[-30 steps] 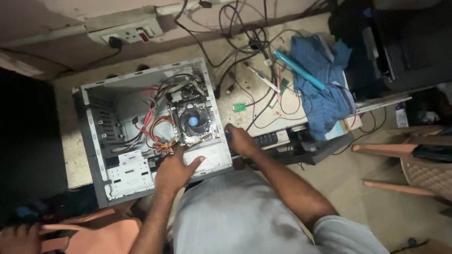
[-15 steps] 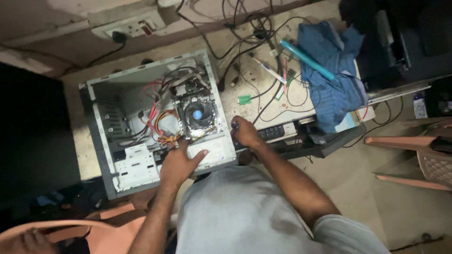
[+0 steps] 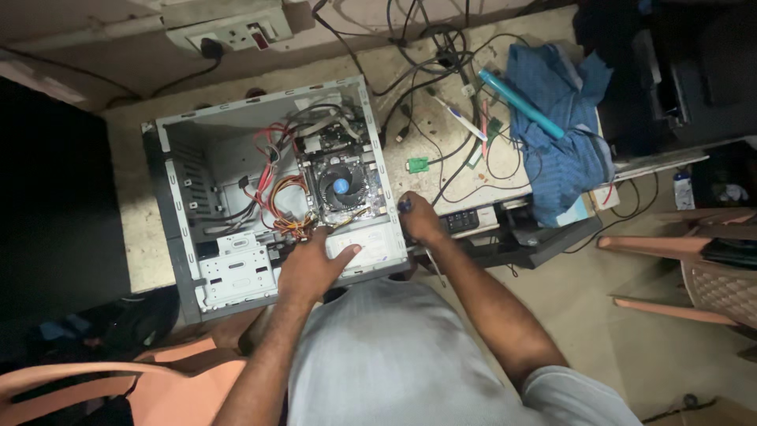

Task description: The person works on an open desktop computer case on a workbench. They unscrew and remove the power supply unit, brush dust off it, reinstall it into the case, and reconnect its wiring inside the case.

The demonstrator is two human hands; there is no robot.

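Open computer case (image 3: 236, 197) lying on its side at the near left part of the desk (image 3: 410, 95), side panel off, guts up. Left hand (image 3: 311, 268) resting flat on the pale power supply box (image 3: 371, 248) at the near edge of the case, fingers (image 3: 347, 254) loosely spread, not pinching anything. Right hand (image 3: 418, 221) curled against the case's right wall, just outside it, near the desk's front edge; fingers closed around something dark and small, can't tell what exactly. Cooler fan (image 3: 341, 187) with blue hub sitting mid-board, just beyond the left hand, red and yellow wires (image 3: 276, 189) bunched beside it. Tangle of black cables (image 3: 441, 71) toward the far edge, blue cloth (image 3: 560, 134) with a teal tube (image 3: 520, 102) across it at the right end, wall socket (image 3: 229, 35) behind the far left corner.
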